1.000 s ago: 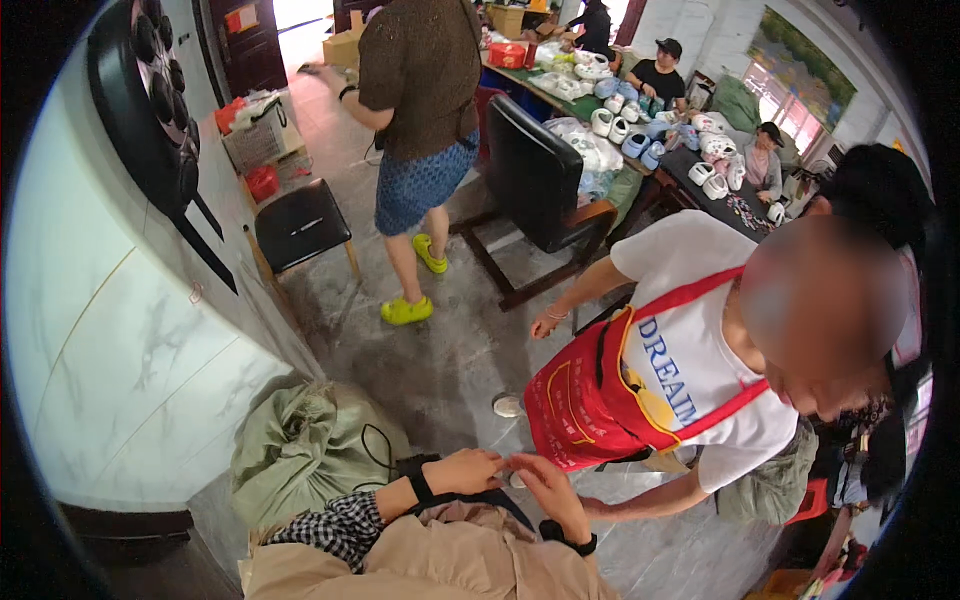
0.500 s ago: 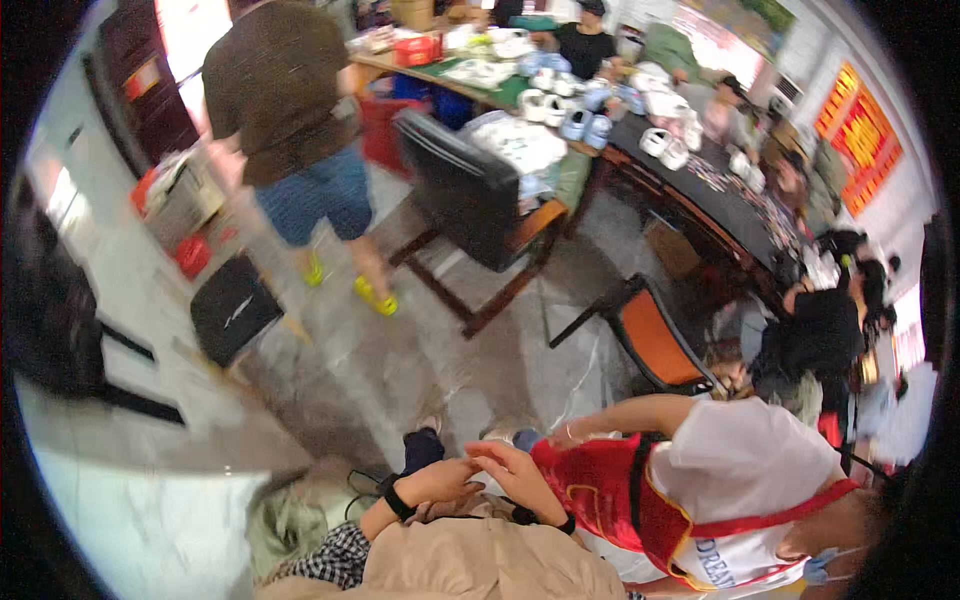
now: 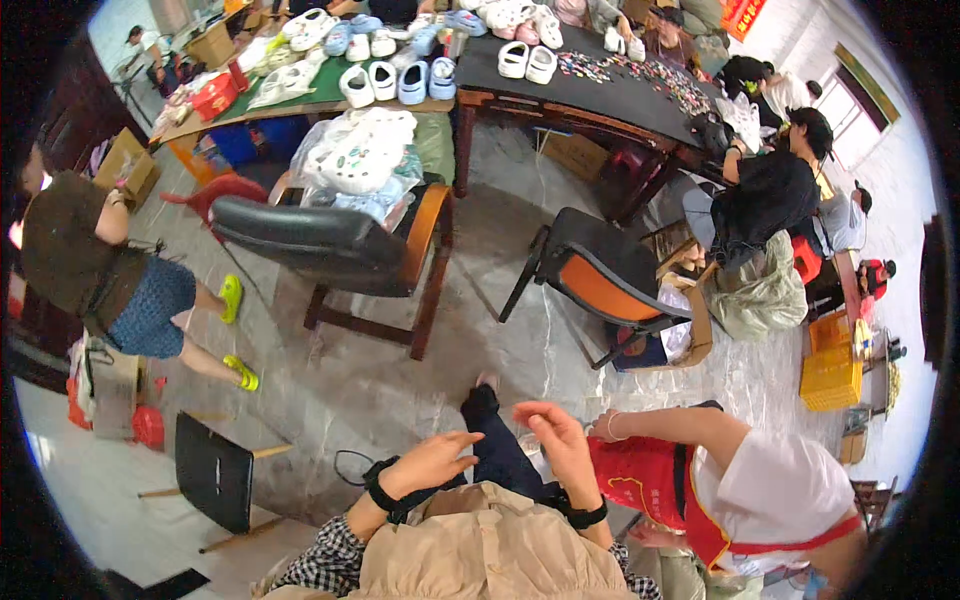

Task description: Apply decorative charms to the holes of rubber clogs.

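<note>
My left hand [image 3: 428,464] is low in the view, above my lap, fingers spread and empty. My right hand [image 3: 553,438] hovers beside it, a short gap away, fingers loosely bent with nothing in them. Each wrist wears a black band. Under the hands are my dark trouser leg [image 3: 492,445] and a beige garment [image 3: 490,555]. A person in a white shirt and red apron [image 3: 640,480] leans in from the lower right. That person's hand [image 3: 603,427], with a bracelet, is close to my right hand.
A wooden chair with a black back [image 3: 330,245] and an orange-seated chair [image 3: 600,285] stand ahead. Behind them a black table [image 3: 620,95] carries several pale clogs. A person in a blue skirt [image 3: 95,275] walks at left. A black stool [image 3: 210,475] and a yellow crate [image 3: 830,375] flank me.
The view has swung up toward the tables. My hands, which were touching at my lap, have drawn apart. The person in the red apron now sits lower right.
</note>
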Available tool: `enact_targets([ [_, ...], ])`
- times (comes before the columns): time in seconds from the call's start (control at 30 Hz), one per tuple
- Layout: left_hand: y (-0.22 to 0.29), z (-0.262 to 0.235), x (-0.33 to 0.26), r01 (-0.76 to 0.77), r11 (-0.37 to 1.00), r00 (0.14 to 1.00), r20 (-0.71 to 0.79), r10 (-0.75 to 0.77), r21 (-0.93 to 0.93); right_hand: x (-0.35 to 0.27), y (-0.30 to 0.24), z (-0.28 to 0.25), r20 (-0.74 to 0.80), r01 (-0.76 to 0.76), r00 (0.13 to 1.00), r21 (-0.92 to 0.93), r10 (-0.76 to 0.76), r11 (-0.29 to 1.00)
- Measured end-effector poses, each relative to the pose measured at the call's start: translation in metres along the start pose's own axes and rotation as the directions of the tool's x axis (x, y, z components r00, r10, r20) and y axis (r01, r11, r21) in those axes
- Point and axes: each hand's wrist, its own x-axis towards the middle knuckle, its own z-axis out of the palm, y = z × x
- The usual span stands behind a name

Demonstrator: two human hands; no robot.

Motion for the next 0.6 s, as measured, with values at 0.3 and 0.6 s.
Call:
enact_targets([
  [0.3, 0.022, -0.111, 0.161, -0.275, 0.953, 0.961, 0.006, 0.276, 0.126, 0.178, -0.078, -0.028, -0.022, 0.106, 0.994, 0.079, -0.105, 0.991],
  [0.6, 0.059, -0.272, 0.274, -0.263, 0.952, 0.940, -0.181, 0.290, 0.158, 0.321, -0.194, -0.017, 0.258, 0.174, 0.944, 0.139, -0.205, 0.975],
])
